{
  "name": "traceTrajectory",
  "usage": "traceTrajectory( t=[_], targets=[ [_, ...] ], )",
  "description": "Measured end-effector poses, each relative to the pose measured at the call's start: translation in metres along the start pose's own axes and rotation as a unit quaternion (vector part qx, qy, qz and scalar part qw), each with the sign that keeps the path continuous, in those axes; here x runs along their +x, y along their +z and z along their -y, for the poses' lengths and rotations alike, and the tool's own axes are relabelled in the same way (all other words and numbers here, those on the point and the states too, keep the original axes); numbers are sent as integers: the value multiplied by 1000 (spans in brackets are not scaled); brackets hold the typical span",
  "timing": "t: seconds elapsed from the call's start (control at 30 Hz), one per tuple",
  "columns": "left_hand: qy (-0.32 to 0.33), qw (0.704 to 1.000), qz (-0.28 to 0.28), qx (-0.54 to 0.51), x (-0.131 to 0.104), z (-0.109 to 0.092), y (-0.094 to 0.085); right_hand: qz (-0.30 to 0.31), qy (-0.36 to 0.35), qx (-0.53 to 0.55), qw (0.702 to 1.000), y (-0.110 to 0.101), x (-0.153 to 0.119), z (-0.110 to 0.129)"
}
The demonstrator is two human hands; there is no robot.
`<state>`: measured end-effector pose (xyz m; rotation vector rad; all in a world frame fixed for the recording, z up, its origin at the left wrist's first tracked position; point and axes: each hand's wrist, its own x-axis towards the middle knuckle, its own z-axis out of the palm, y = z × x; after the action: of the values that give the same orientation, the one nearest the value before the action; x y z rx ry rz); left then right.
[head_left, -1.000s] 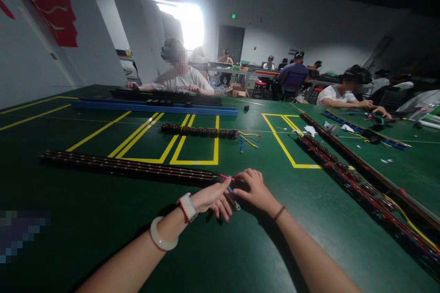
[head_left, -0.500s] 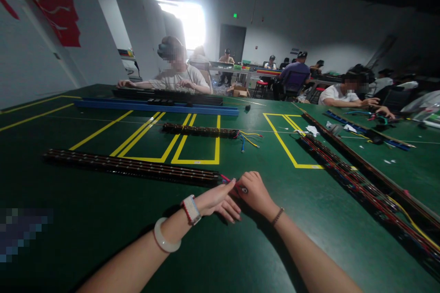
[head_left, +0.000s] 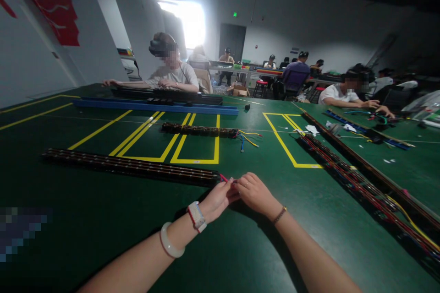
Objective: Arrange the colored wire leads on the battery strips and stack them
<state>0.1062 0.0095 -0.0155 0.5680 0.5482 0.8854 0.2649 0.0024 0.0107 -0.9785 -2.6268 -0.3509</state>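
Observation:
A long dark bar-shaped assembly [head_left: 130, 165], with thin copper-coloured lines along its top, lies on the table to the left of my hands. Red wires [head_left: 223, 177] come out of its right end and run in among my fingers. My left hand [head_left: 215, 199] is closed on these wires close to the bar's end. Fingertip to fingertip with it, my right hand [head_left: 256, 193] pinches at the wires' end. The wire tips are hidden between the fingers.
Beyond lies a shorter dark bar [head_left: 199, 130] with coloured wires [head_left: 250, 139]. A blue channel [head_left: 154, 105] crosses the far side. Long wired bars [head_left: 360, 183] run along the right. Yellow tape [head_left: 195, 162] marks the green table. Co-workers sit opposite and at right.
My left fingers, spread half a second ago, have curled in round the wires. My right hand has turned slightly, hiding the ring terminal seen before. The person opposite has leaned left.

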Motion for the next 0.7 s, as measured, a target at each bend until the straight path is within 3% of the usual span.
traceTrajectory(
  t=[0.3, 0.7],
  targets=[
    [6, 998, -32, 61, -5, -4, 6, 42, 73, -27, 996, -19, 5, -1],
    [-21, 986, -53, 155, -9, -5, 9, 38, 291, 46, 955, 19, 4, -25]
  ],
)
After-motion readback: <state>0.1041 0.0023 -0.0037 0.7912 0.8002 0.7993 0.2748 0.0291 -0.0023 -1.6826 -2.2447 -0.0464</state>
